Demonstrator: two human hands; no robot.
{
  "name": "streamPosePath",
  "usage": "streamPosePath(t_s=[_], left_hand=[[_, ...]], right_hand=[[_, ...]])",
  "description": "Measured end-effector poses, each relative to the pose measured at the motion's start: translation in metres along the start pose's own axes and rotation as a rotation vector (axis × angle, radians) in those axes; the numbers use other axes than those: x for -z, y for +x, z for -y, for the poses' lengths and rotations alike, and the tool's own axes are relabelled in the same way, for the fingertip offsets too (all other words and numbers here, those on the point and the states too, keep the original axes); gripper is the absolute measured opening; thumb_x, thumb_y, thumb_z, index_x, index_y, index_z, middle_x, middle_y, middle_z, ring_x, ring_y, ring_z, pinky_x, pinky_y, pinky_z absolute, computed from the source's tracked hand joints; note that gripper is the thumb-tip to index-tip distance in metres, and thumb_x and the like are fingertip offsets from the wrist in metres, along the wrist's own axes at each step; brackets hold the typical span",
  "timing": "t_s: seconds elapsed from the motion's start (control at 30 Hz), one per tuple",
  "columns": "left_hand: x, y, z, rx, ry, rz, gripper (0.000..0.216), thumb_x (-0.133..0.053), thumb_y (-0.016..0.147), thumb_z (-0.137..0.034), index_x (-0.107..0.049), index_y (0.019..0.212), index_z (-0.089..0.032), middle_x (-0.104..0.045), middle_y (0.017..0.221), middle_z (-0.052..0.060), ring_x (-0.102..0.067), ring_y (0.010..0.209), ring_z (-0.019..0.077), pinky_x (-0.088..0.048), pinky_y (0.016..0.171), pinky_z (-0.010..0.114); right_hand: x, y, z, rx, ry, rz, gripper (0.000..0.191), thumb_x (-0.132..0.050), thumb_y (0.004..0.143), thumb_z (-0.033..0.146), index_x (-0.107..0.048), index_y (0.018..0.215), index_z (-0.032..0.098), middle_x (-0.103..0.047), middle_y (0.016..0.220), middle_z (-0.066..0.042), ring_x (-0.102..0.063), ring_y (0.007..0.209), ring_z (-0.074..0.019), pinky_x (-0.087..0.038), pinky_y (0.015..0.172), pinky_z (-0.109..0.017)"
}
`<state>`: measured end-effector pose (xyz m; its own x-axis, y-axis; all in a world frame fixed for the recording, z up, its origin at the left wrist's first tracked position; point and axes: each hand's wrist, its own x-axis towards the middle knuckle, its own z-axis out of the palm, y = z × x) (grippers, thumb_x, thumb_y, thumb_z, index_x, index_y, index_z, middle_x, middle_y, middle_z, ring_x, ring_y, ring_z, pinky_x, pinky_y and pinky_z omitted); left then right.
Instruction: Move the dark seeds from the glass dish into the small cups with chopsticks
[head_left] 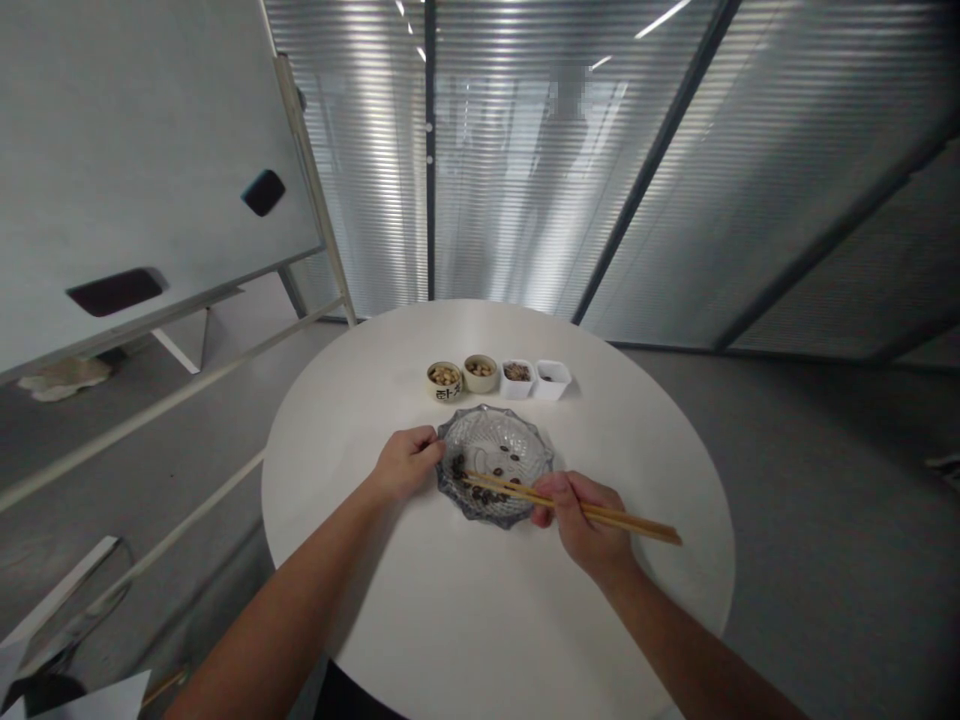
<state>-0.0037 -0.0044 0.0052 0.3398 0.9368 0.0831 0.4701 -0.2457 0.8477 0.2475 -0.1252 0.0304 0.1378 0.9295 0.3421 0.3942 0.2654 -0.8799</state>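
A grey faceted glass bowl stands on the table, with several small dark beans lying mostly in its near-left part. My left hand pinches the bowl's left rim, thumb and fingers closed on it. In my right hand, at the bowl's near-right side, is a pair of wooden chopsticks. Their tips reach down into the bowl among the beans at the left. Whether a bean is between the tips is too small to tell.
Behind the bowl stand two round cream cups of pale nuts or beans and two white square dishes, one fuller than the other. All rest on a round white table. A whiteboard is at left, a ribbed glass wall behind.
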Motion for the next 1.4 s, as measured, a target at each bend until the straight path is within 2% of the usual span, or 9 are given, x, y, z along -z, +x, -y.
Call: streamPosePath(t_s=[0.17,0.37,0.43,0.57,0.63,0.77,1.13,1.4], left_hand=[[0.000,0.000,0.000,0.007,0.012,0.003,0.029,-0.050,0.083,-0.038,-0.043,0.062,-0.019,-0.036,0.058,-0.005,-0.037,0.059,0.0112,-0.025,0.055,0.025],[0.000,0.001,0.002,0.012,-0.011,0.013,0.028,-0.050,0.082,-0.037,-0.044,0.062,-0.019,-0.037,0.058,-0.005,-0.037,0.058,0.0109,-0.025,0.054,0.025],[0.000,0.001,0.002,0.014,-0.020,0.008,0.028,-0.050,0.082,-0.037,-0.043,0.062,-0.019,-0.037,0.058,-0.005,-0.037,0.058,0.0110,-0.025,0.054,0.025],[0.000,0.000,0.001,0.010,-0.009,0.006,0.029,-0.051,0.082,-0.038,-0.043,0.062,-0.019,-0.036,0.058,-0.005,-0.037,0.058,0.0109,-0.024,0.054,0.025],[0.000,0.000,0.001,0.007,-0.008,0.007,0.029,-0.051,0.082,-0.038,-0.043,0.061,-0.019,-0.036,0.058,-0.005,-0.036,0.058,0.0109,-0.024,0.054,0.025],[-0.001,0.000,0.003,0.016,-0.026,0.001,0.030,-0.051,0.082,-0.039,-0.042,0.062,-0.019,-0.036,0.058,-0.005,-0.036,0.058,0.0108,-0.024,0.054,0.025],[-0.001,0.000,0.003,0.020,-0.034,0.012,0.030,-0.051,0.083,-0.039,-0.043,0.062,-0.019,-0.035,0.058,-0.005,-0.036,0.058,0.0105,-0.023,0.054,0.025],[0.000,0.000,0.000,0.010,-0.021,0.002,0.029,-0.051,0.082,-0.038,-0.041,0.061,-0.020,-0.034,0.057,-0.005,-0.036,0.058,0.0108,-0.024,0.054,0.025]], right_hand=[[-0.008,0.002,0.000,-0.047,0.069,-0.062,0.042,-0.052,0.097,0.048,-0.067,0.070,0.020,-0.063,0.050,-0.002,-0.057,0.043,-0.0148,-0.048,0.044,-0.025],[-0.014,0.012,-0.005,-0.197,0.285,-0.234,0.045,-0.055,0.094,0.055,-0.063,0.068,0.019,-0.060,0.044,0.000,-0.052,0.035,-0.0137,-0.042,0.036,-0.024],[-0.010,0.012,-0.007,-0.183,0.303,-0.211,0.043,-0.053,0.095,0.054,-0.063,0.070,0.020,-0.060,0.045,0.000,-0.053,0.036,-0.0134,-0.042,0.037,-0.024],[0.006,0.009,-0.006,-0.125,0.187,-0.024,0.036,-0.058,0.095,0.049,-0.065,0.075,0.019,-0.062,0.049,0.001,-0.055,0.043,-0.0125,-0.045,0.045,-0.023],[0.011,0.007,-0.005,-0.096,0.155,0.010,0.034,-0.057,0.095,0.047,-0.065,0.077,0.019,-0.062,0.050,0.001,-0.056,0.044,-0.0120,-0.046,0.048,-0.023],[0.013,0.009,-0.004,-0.095,0.217,-0.001,0.038,-0.050,0.098,0.050,-0.064,0.081,0.019,-0.061,0.048,0.001,-0.054,0.041,-0.0121,-0.043,0.044,-0.023],[0.005,0.015,-0.012,-0.147,0.188,0.056,0.037,-0.054,0.097,0.050,-0.064,0.078,0.019,-0.059,0.046,0.002,-0.051,0.038,-0.0116,-0.040,0.039,-0.022],[-0.002,0.008,-0.017,-0.081,0.156,-0.032,0.038,-0.053,0.098,0.046,-0.065,0.075,0.019,-0.060,0.048,0.000,-0.053,0.041,-0.0124,-0.044,0.041,-0.024]])
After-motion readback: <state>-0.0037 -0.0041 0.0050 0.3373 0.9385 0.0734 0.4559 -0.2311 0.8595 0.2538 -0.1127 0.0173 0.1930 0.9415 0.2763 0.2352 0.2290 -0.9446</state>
